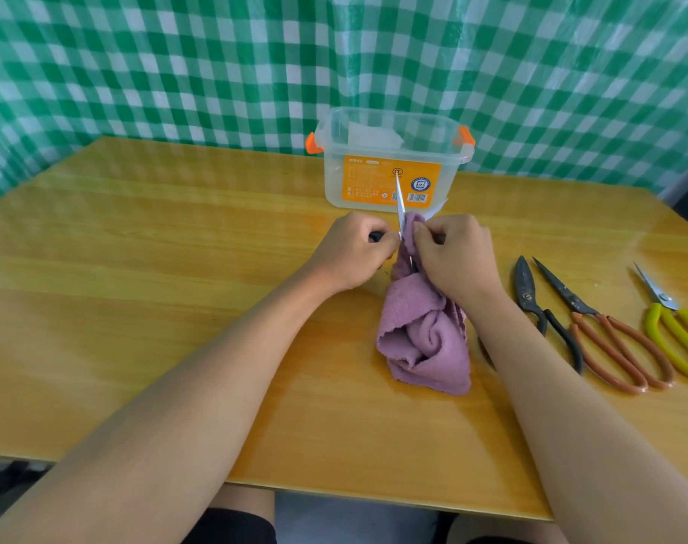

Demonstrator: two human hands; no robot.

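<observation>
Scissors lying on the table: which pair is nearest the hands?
The black-handled pair, leftmost of the three; the orange-handled pair and yellow-handled pair lie farther right.

One desk (138, 268) bears four pairs of scissors, three right of the single cloth (424, 339), namely a black pair (526, 292), a brown pair (570, 300) and a yellow pair (664, 297), and a fourth pair (399, 198) at its top, plus one box (389, 166) and two hands, the left hand (350, 253) and the right hand (456, 257).

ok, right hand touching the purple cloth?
Touching. Head view shows the right hand pinching the top of the purple cloth beside the scissors blade.
</observation>
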